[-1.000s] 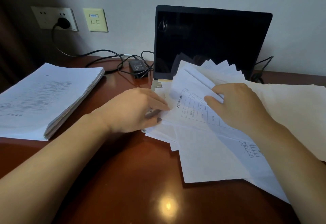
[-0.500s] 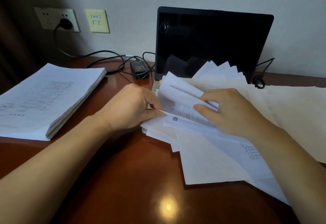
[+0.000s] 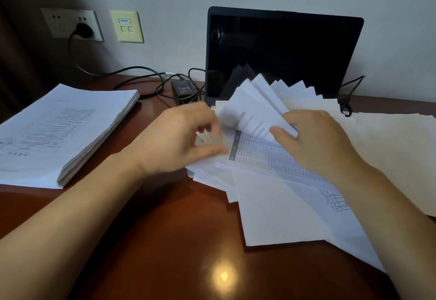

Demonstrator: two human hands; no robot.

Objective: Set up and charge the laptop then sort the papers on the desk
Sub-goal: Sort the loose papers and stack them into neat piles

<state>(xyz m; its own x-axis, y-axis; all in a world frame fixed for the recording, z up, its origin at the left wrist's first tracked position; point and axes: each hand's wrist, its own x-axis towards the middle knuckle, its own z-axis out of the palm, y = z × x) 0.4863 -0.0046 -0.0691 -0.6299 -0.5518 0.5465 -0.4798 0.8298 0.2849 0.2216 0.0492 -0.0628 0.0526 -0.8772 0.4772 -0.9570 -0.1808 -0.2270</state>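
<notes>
An open laptop (image 3: 283,56) with a dark screen stands at the back of the desk, its keyboard hidden under a fanned pile of loose white papers (image 3: 271,207). My right hand (image 3: 318,141) lifts a bunch of these sheets (image 3: 250,108) by their left edge, thumb under them, uncovering a printed table sheet (image 3: 266,155). My left hand (image 3: 174,139) is at the pile's left edge, blurred, with its thumb on the lower sheets and its fingers curled by the lifted ones. A black charger brick (image 3: 184,88) lies left of the laptop, and its cable runs to a plug in the wall socket (image 3: 81,30).
A thick stack of printed pages (image 3: 54,134) lies on the left of the brown desk (image 3: 165,252). Large cream sheets (image 3: 389,153) spread out at the right. A second black cable (image 3: 346,101) hangs by the laptop's right side. A beige data wall plate (image 3: 127,26) sits next to the socket.
My right hand has raised the upper sheets higher and flipped them back, exposing a different table sheet. My left hand has shifted up along the pile's left edge.
</notes>
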